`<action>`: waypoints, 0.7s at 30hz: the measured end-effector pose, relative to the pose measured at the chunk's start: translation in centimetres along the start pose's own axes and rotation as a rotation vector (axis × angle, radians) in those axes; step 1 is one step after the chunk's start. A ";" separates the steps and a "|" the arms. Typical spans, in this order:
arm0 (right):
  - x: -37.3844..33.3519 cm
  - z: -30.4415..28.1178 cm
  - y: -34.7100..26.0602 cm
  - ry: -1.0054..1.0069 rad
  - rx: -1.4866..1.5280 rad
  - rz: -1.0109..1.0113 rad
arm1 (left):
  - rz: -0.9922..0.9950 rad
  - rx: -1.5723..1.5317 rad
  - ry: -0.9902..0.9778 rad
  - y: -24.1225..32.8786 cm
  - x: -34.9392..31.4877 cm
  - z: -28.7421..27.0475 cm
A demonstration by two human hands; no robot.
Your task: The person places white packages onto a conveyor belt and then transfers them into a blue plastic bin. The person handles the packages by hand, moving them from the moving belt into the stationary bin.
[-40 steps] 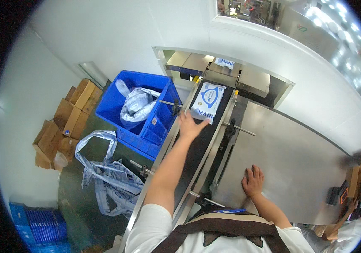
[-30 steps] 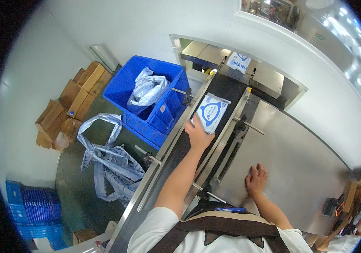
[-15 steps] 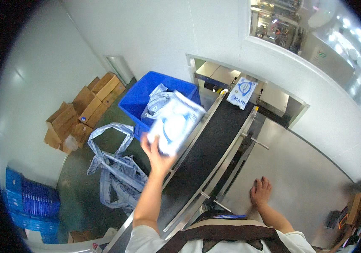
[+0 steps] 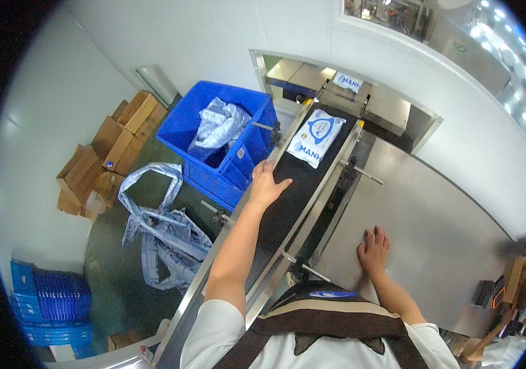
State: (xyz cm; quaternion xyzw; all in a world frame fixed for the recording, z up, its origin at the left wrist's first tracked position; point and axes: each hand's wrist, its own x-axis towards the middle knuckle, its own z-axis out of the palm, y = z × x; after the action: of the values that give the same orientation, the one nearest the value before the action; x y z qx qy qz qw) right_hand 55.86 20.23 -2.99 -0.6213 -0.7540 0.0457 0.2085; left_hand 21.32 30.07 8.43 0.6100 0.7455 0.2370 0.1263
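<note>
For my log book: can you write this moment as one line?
left hand: empty, on black belt | right hand: flat on steel table | white pouch: on belt

Bright, even, cool overhead light fills the room, and shadows stay soft and faint. The brushed steel table top [image 4: 435, 215] carries a broad pale sheen, and hard glare spots burn out at the upper right. The fisheye lens bends the pale wall [image 4: 171, 37] and straight edges near the rim, which falls to a black vignette. The centre is sharp; the lower right edge is smeared.
</note>
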 end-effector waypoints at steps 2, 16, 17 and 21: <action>0.0 0.0 0.1 0.005 -0.013 -0.006 | -0.007 0.013 -0.001 -0.5 -0.5 1.2; -0.1 0.7 0.8 -0.036 -0.014 -0.010 | -0.082 0.274 -0.287 2.5 -3.1 0.1; -0.1 0.9 0.8 -0.037 -0.014 -0.029 | -0.070 0.398 -0.105 1.9 -5.0 2.0; -0.1 0.7 0.9 -0.027 -0.029 -0.044 | -0.070 0.269 -0.036 1.6 -9.4 0.1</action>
State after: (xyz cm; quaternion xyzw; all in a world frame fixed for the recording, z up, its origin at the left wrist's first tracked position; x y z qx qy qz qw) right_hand 56.40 20.50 -3.95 -0.6068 -0.7708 0.0384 0.1903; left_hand 24.87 21.19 8.23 0.5990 0.7891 0.1194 0.0649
